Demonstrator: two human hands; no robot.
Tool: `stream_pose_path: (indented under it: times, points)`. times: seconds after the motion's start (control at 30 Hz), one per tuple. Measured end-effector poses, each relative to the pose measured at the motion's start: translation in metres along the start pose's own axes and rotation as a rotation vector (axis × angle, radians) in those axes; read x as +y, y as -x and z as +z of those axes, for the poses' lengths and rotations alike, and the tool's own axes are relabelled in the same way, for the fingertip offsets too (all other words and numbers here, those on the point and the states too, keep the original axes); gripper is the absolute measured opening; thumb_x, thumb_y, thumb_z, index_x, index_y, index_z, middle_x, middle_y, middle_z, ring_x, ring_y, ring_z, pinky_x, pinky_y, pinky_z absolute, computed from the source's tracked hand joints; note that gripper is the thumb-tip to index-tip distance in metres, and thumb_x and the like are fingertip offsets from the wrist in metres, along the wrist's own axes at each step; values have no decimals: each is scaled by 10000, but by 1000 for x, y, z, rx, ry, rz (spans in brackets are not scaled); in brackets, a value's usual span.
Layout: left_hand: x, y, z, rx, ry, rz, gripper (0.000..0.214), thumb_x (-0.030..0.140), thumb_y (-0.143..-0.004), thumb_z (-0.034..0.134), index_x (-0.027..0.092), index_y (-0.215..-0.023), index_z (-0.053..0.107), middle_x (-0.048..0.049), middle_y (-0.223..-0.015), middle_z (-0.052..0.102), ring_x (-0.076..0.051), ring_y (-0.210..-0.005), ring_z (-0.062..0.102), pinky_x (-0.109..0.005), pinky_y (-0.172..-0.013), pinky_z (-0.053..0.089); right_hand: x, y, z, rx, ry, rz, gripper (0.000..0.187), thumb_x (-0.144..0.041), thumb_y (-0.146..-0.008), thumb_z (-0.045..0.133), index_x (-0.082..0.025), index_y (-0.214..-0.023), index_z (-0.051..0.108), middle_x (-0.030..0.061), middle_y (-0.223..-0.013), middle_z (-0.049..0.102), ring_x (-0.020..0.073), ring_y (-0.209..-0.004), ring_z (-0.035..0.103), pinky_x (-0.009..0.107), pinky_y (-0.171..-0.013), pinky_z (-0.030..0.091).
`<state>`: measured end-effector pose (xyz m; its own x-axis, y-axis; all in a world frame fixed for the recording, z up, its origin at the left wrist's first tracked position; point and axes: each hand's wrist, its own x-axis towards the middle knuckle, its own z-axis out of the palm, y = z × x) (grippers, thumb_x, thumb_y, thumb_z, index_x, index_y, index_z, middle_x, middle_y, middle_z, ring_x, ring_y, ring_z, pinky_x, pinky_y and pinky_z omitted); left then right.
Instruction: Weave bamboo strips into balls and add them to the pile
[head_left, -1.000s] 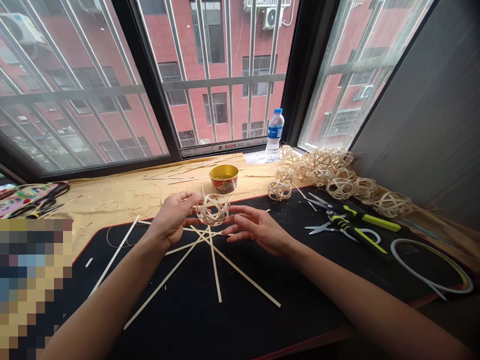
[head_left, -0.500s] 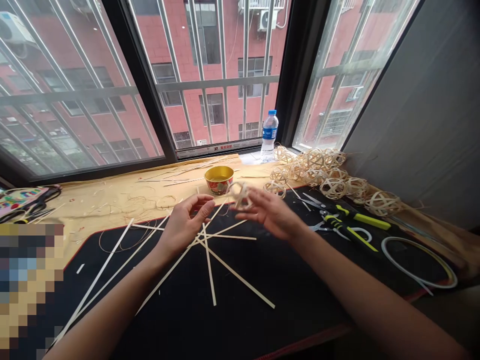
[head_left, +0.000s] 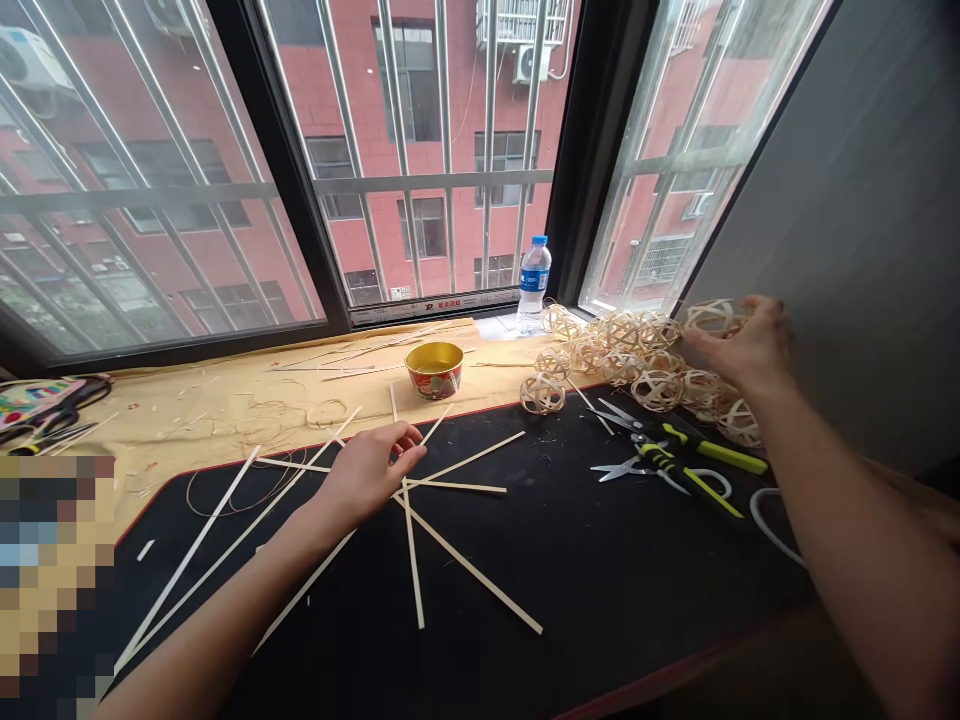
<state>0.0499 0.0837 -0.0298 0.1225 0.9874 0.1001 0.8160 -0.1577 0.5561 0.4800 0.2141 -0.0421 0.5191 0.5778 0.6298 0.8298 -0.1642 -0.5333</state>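
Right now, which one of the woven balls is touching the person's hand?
The pale woven cane ball at the far right of the heap: the right hand holds it up by the grey wall, above the other woven balls.

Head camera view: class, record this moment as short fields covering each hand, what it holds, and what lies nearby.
Right hand: holding a woven strip ball above the pile
Left hand: empty, over crossed pale strips
Nearby: pile of woven balls; scissors on a black mat; gold-lined bowl; water bottle
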Motion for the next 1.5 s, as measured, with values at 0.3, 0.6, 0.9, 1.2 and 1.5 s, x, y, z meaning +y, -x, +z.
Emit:
stream_pose_path:
  times: [0.3, 0.6, 0.9, 1.2, 1.5]
  points:
    - [-3, 0, 3, -56, -159, 8, 288, 408, -806, 469, 199, -907, 639, -72, -870, 708, -243, -759, 658, -347, -677, 486, -17, 21, -2, -131, -51, -147, 465, -155, -787, 617, 9, -1216, 540, 328, -1250, 474, 359, -1246, 387, 472, -985, 321]
    - [-1, 2, 1, -66, -267, 23, 217, 339, -827, 493, 197, -907, 636, -80, -875, 714, -258, -804, 657, -352, -685, 461, -83, 112, 37, -677, -371, -528, 539, -351, -594, 807, -208, -1084, 636, 134, -1237, 527, 325, -1123, 546, 452, -935, 462]
    - [-3, 3, 5, 21, -148, 90, 175, 282, -803, 550, 196, -928, 636, -70, -876, 690, -238, -781, 652, -362, -681, 512, -90, 110, 30, -870, -628, -218, 540, -393, -725, 702, -153, -1179, 534, 174, -1133, 622, 310, -1012, 637, 512, -854, 527]
    - [15, 11, 17, 123, 514, 283, 817, 388, -670, 764, 245, -1364, 358, -137, -1430, 405, -296, -1232, 502, -416, -941, 506, -150, 157, -34, -1717, -1510, 256, 557, -221, -721, 756, -188, -1232, 537, 128, -1277, 585, 256, -1119, 608, 465, -939, 508]
    - [11, 13, 25, 290, 249, 477, 637, 238, -751, 709, 232, -1306, 397, -116, -1308, 535, -258, -1225, 519, -396, -1016, 448, -163, 192, -29, -1563, -1624, 268, 598, -176, -657, 787, -232, -1202, 549, 95, -1346, 513, 238, -1192, 546, 301, -846, 542]
